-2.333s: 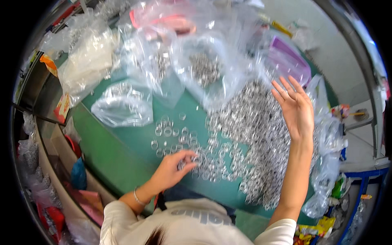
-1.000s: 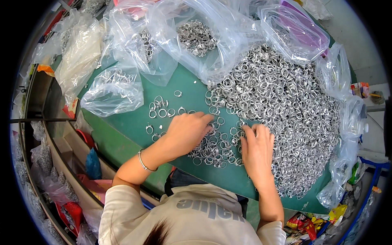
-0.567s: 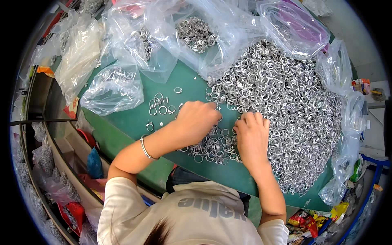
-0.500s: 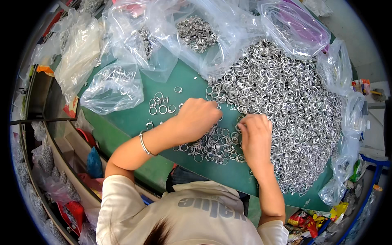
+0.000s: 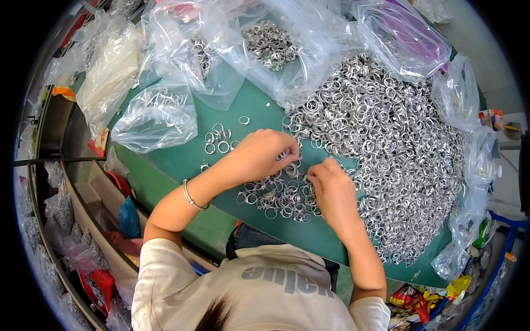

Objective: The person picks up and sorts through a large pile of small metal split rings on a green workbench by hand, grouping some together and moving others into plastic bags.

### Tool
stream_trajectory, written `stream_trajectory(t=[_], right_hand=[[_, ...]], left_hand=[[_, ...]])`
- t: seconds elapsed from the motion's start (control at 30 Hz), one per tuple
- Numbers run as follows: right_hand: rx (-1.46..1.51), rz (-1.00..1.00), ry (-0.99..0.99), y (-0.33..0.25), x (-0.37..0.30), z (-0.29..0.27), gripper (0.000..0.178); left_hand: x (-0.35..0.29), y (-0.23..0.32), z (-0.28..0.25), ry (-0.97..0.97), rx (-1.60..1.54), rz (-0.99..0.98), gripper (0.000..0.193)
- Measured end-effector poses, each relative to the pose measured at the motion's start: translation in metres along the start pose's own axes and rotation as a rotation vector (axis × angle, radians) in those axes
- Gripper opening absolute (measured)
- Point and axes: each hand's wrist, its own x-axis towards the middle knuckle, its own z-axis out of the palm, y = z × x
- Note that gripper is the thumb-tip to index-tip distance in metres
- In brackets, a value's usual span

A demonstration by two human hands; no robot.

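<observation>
My left hand [image 5: 270, 151] is curled closed, and a few silver rings [image 5: 284, 155] show between its fingers. Beside it, my right hand [image 5: 334, 185] has its thumb and fingers drawn together over the left edge of a small heap of rings [image 5: 287, 193]; what they pinch is hidden. To the right of both hands spreads a large pile of silver rings [image 5: 403, 160]. A loose group of rings [image 5: 221, 137] lies beyond my left wrist, with a single ring [image 5: 244, 120] a little farther off.
The rings lie on a green table [image 5: 221, 115]. Clear plastic bags [image 5: 160, 118] with rings line its far left side, and another bag holds a ring heap [image 5: 270, 45]. A purple item in plastic [image 5: 411, 33] stands at the far right. Shelves with bags [image 5: 72, 237] are at left.
My right hand has moved left, from the big pile's edge toward the small heap. My left hand has turned slightly, so rings in its fingers now show.
</observation>
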Motion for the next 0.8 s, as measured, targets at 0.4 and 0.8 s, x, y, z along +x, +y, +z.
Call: stream_trajectory(t=[0.4, 0.8], right_hand=[[1.744, 0.509, -0.134, 0.003, -0.028, -0.006, 0.024], [0.113, 0.349, 0.249, 0.022, -0.032, -0.024, 0.012]], left_hand=[[-0.033, 0.039, 0.018, 0.003, -0.518, -0.132, 0.008], [-0.020, 0.027, 0.032, 0.029, 0.216, 0.078, 0.024]])
